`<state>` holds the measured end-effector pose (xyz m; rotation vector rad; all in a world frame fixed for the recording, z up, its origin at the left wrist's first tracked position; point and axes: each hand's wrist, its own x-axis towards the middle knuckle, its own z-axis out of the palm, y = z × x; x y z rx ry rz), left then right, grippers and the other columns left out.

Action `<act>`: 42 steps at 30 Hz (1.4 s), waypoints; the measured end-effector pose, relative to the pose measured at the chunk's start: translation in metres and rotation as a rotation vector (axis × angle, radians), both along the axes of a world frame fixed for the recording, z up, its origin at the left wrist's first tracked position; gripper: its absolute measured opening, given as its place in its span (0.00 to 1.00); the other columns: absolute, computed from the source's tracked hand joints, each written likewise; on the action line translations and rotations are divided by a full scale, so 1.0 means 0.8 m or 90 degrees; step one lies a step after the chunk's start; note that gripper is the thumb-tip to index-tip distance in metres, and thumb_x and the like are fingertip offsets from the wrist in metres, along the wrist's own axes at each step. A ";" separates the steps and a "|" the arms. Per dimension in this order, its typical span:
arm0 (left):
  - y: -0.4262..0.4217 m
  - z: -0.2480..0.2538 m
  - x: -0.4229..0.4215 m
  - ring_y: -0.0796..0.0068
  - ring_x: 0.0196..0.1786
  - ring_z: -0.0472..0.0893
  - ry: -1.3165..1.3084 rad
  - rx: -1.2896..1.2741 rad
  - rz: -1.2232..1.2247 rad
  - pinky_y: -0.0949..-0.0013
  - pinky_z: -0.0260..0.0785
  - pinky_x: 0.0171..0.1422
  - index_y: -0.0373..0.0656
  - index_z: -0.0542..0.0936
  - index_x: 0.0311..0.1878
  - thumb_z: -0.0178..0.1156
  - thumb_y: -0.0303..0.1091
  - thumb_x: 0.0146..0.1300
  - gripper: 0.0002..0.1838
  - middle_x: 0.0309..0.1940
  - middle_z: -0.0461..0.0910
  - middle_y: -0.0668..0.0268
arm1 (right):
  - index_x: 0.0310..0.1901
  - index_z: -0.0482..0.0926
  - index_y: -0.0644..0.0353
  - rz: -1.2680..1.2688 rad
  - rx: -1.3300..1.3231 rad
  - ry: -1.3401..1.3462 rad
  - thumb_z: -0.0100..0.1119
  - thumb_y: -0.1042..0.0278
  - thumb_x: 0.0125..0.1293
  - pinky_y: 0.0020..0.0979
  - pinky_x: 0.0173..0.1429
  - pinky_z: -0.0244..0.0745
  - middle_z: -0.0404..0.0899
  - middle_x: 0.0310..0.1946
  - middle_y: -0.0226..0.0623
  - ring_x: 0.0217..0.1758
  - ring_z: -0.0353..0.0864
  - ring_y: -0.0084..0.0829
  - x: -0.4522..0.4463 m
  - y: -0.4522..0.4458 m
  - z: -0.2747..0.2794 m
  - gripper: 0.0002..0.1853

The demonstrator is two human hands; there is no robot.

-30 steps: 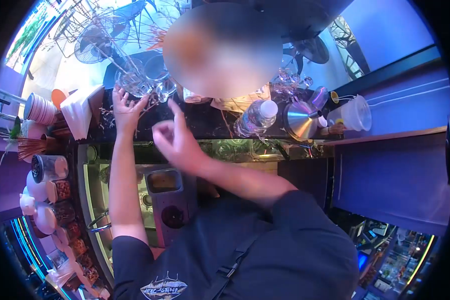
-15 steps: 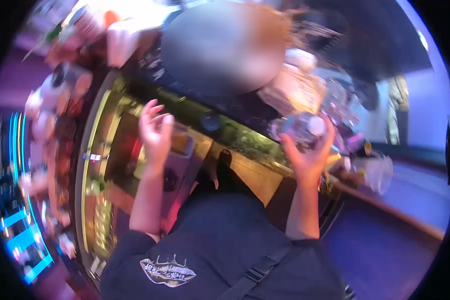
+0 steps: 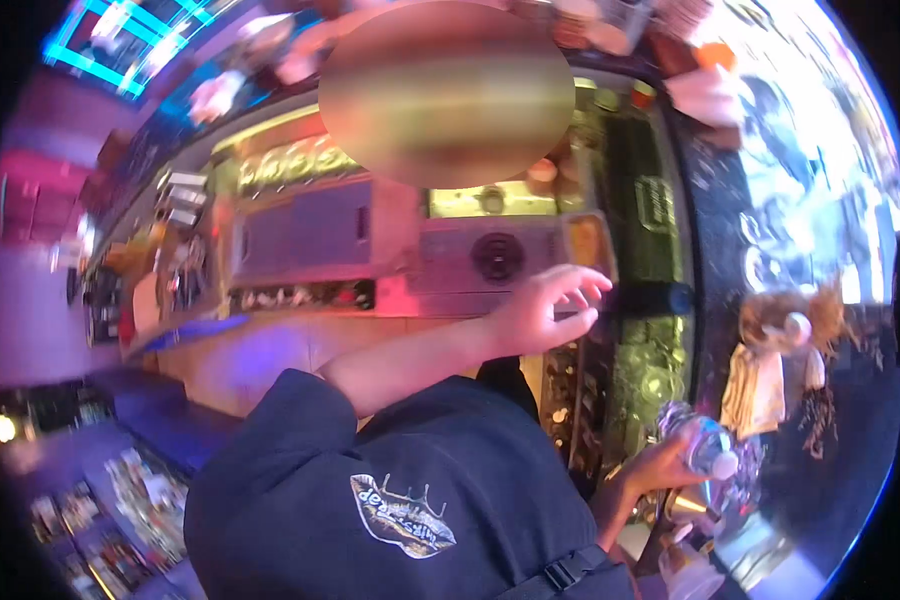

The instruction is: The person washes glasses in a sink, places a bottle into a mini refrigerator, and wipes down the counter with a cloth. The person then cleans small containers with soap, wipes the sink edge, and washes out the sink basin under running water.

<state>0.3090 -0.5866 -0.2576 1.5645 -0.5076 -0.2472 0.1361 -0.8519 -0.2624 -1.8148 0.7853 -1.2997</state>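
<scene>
My right hand [image 3: 662, 462] is wrapped round a clear bottle [image 3: 708, 447] with a white cap, at the lower right beside the dark counter. Its cap end tilts toward the lower right. Out in front of me, my left hand [image 3: 558, 308] hangs in the air, fingers loosely bent and apart, with nothing in it. Beyond it lies a steel worktop [image 3: 450, 245] with a round black disc [image 3: 498, 257]. A shiny metal piece [image 3: 690, 503] and a clear plastic container [image 3: 690, 575] stand close to my right hand.
A dark counter [image 3: 712, 215] runs along the right, with a folded pale cloth or paper stack [image 3: 753, 392] on it. Several glasses [image 3: 295, 163] line a lit shelf at the back. Bottles crowd the lower left [image 3: 140, 500]. A blurred oval covers the top middle.
My view has swung left, so the counter now lies to the right. My right hand still holds the bottle, now lower right. My left hand remains raised and free.
</scene>
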 end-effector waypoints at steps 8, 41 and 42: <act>0.277 -0.036 -0.234 0.55 0.53 0.85 -0.248 0.125 0.060 0.56 0.77 0.63 0.43 0.81 0.66 0.75 0.42 0.61 0.30 0.56 0.86 0.60 | 0.64 0.73 0.61 0.693 0.108 0.172 0.72 0.71 0.60 0.37 0.66 0.76 0.82 0.57 0.46 0.56 0.82 0.39 -0.050 0.311 -0.001 0.30; 1.251 -0.374 -0.776 0.50 0.55 0.85 0.177 0.312 1.132 0.55 0.78 0.57 0.46 0.77 0.74 0.77 0.41 0.53 0.42 0.58 0.86 0.57 | 0.47 0.81 0.51 1.696 -0.495 0.524 0.74 0.54 0.67 0.45 0.30 0.76 0.83 0.26 0.40 0.26 0.83 0.44 -0.229 1.575 -0.144 0.16; 1.273 -0.390 -0.796 0.49 0.57 0.84 0.254 0.466 1.140 0.54 0.78 0.58 0.46 0.75 0.75 0.75 0.42 0.55 0.41 0.61 0.84 0.56 | 0.47 0.80 0.51 1.679 -0.588 0.440 0.74 0.54 0.67 0.46 0.30 0.76 0.83 0.25 0.40 0.25 0.83 0.46 -0.237 1.600 -0.130 0.16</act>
